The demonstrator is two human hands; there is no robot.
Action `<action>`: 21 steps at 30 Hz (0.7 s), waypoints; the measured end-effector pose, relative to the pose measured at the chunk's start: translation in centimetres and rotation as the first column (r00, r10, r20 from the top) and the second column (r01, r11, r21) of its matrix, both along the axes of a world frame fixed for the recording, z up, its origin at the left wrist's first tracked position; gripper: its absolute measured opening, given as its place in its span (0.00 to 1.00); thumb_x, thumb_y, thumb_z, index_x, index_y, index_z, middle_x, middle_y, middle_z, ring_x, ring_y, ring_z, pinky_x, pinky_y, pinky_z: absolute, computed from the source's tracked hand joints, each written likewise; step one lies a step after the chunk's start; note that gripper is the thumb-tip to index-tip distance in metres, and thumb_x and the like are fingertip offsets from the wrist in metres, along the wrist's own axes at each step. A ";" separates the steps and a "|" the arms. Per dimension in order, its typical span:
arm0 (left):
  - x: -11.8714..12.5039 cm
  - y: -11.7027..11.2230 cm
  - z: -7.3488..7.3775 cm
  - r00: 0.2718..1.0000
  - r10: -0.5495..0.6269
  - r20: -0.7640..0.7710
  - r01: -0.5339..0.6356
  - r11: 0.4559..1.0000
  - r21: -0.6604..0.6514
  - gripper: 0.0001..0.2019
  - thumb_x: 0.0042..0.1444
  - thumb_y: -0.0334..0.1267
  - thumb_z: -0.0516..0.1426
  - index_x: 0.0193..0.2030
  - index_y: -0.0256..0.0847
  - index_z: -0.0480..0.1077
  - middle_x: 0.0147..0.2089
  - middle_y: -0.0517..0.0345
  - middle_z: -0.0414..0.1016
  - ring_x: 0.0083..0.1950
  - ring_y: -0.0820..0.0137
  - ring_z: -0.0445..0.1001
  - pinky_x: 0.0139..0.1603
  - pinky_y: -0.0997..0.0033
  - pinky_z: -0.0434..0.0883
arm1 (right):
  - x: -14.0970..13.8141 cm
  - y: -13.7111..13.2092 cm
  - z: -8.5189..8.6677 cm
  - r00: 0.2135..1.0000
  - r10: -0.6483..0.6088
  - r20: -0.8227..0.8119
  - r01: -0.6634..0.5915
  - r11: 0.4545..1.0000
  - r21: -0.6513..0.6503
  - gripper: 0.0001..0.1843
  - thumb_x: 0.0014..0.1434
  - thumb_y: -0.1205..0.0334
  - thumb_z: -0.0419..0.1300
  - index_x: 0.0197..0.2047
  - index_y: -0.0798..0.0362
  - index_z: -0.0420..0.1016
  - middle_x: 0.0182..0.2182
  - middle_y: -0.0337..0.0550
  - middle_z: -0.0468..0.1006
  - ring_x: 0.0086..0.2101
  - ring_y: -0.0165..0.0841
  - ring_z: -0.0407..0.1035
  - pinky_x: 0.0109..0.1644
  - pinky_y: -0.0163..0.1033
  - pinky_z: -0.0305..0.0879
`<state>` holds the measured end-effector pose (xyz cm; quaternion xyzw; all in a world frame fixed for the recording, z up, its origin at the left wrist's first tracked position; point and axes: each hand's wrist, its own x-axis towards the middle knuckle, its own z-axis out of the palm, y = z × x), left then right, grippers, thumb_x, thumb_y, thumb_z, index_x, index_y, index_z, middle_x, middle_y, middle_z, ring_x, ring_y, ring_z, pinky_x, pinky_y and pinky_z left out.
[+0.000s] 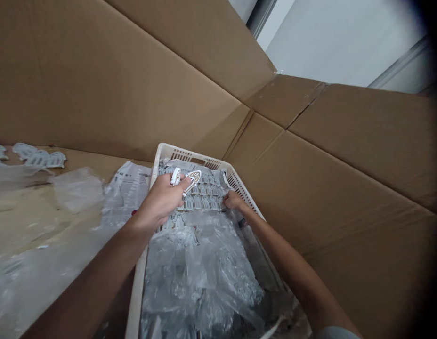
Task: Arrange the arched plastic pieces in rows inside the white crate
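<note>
My left hand is closed on small arch-shaped white pieces with gold print, held above a cream slotted plastic crate. My right hand reaches into the far right of the crate, fingers curled down on a packed row of the same arch-shaped pieces. What its fingers grip is hidden. Crumpled clear plastic bags fill the near half of the crate.
Tall brown cardboard walls enclose the back and right. Left of the crate lie a printed plastic sheet, more clear bags and several loose arch-shaped pieces on cardboard.
</note>
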<state>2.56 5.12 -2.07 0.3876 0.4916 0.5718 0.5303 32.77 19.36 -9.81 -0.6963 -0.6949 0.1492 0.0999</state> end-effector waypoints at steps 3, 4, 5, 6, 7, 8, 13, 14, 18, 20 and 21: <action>0.0 0.0 -0.1 1.000 0.013 -0.021 -0.013 1.000 -0.006 0.10 0.59 0.43 0.68 0.42 0.39 0.81 0.42 0.49 0.78 0.36 0.67 0.71 0.28 0.72 0.63 | -0.1 0.4 -0.4 0.996 -0.035 0.088 0.039 0.998 -0.049 0.07 0.45 0.75 0.67 0.24 0.54 0.77 0.17 0.36 0.69 0.28 0.37 0.73 0.38 0.39 0.70; 0.0 -0.1 0.0 0.999 0.008 -0.034 -0.009 1.000 -0.009 0.10 0.59 0.43 0.67 0.42 0.39 0.81 0.41 0.50 0.78 0.35 0.67 0.70 0.28 0.72 0.63 | -0.2 0.5 -0.6 0.994 -0.034 0.104 0.041 0.997 -0.062 0.07 0.47 0.75 0.68 0.24 0.54 0.77 0.17 0.37 0.71 0.28 0.36 0.73 0.38 0.39 0.70; 0.0 -0.1 0.1 0.999 0.000 -0.043 0.000 1.000 -0.013 0.09 0.60 0.43 0.67 0.41 0.39 0.81 0.39 0.51 0.77 0.34 0.67 0.69 0.28 0.72 0.64 | -0.2 0.6 -0.7 0.993 -0.030 0.116 0.039 0.997 -0.072 0.07 0.48 0.74 0.68 0.25 0.55 0.77 0.18 0.37 0.72 0.28 0.35 0.73 0.38 0.38 0.70; 0.1 -0.2 0.3 0.999 -0.007 -0.044 0.007 1.000 -0.020 0.09 0.60 0.42 0.67 0.40 0.39 0.80 0.38 0.52 0.75 0.34 0.68 0.68 0.28 0.72 0.64 | -0.2 0.6 -0.9 0.992 -0.027 0.122 0.037 0.996 -0.079 0.07 0.50 0.74 0.69 0.26 0.55 0.77 0.19 0.36 0.73 0.28 0.34 0.73 0.38 0.38 0.70; 0.1 -0.2 0.4 0.999 -0.014 -0.037 0.013 1.000 -0.027 0.08 0.60 0.42 0.66 0.39 0.39 0.79 0.36 0.53 0.74 0.33 0.68 0.68 0.28 0.73 0.65 | -0.3 0.6 -1.1 0.992 -0.023 0.124 0.033 0.996 -0.085 0.07 0.53 0.73 0.69 0.28 0.55 0.77 0.21 0.35 0.74 0.28 0.33 0.72 0.37 0.37 0.70; 0.2 -0.3 0.5 0.999 -0.020 -0.025 0.019 0.999 -0.033 0.07 0.60 0.41 0.66 0.38 0.40 0.78 0.35 0.54 0.72 0.33 0.68 0.66 0.27 0.73 0.65 | -0.3 0.5 -1.2 0.992 -0.019 0.122 0.030 0.996 -0.087 0.07 0.55 0.72 0.70 0.29 0.55 0.77 0.22 0.35 0.74 0.27 0.31 0.72 0.37 0.37 0.70; 0.4 -0.4 0.6 0.998 -0.055 0.022 0.056 0.998 -0.026 0.06 0.61 0.38 0.65 0.36 0.41 0.74 0.30 0.58 0.66 0.27 0.71 0.62 0.21 0.74 0.58 | -0.5 -0.2 -0.8 0.998 0.028 0.056 -0.026 0.999 -0.046 0.10 0.54 0.78 0.68 0.30 0.54 0.75 0.22 0.35 0.75 0.25 0.29 0.70 0.35 0.34 0.65; 0.4 -0.4 0.6 0.998 -0.058 0.016 0.059 0.998 -0.023 0.06 0.61 0.37 0.65 0.36 0.41 0.73 0.31 0.57 0.67 0.27 0.71 0.63 0.21 0.74 0.58 | -0.6 -0.4 -0.4 0.998 0.045 0.039 -0.044 0.999 -0.027 0.11 0.54 0.78 0.67 0.29 0.53 0.74 0.22 0.35 0.74 0.26 0.30 0.70 0.36 0.34 0.64; 0.4 -0.5 0.8 0.998 -0.058 -0.015 0.058 0.998 -0.008 0.04 0.61 0.35 0.65 0.38 0.40 0.74 0.37 0.50 0.74 0.32 0.67 0.72 0.21 0.73 0.61 | -2.5 -1.9 2.9 0.994 0.110 -0.018 -0.108 0.989 0.103 0.12 0.60 0.70 0.67 0.27 0.51 0.71 0.25 0.39 0.74 0.32 0.34 0.72 0.40 0.36 0.66; 0.4 -0.6 1.1 0.998 -0.069 -0.006 0.069 0.998 -0.002 0.04 0.61 0.35 0.64 0.37 0.39 0.74 0.36 0.51 0.74 0.33 0.67 0.72 0.21 0.73 0.61 | -4.4 -3.4 5.2 0.971 0.213 -0.112 -0.196 0.970 0.147 0.12 0.69 0.59 0.62 0.32 0.51 0.73 0.30 0.42 0.77 0.35 0.35 0.73 0.42 0.38 0.68; 0.5 -0.6 1.2 0.997 -0.080 -0.001 0.080 0.997 0.003 0.03 0.62 0.34 0.63 0.37 0.39 0.74 0.35 0.51 0.74 0.32 0.67 0.71 0.21 0.73 0.61 | -5.5 -4.3 6.4 0.937 0.291 -0.195 -0.264 0.952 0.154 0.15 0.73 0.53 0.58 0.35 0.51 0.75 0.33 0.43 0.78 0.35 0.34 0.73 0.41 0.38 0.69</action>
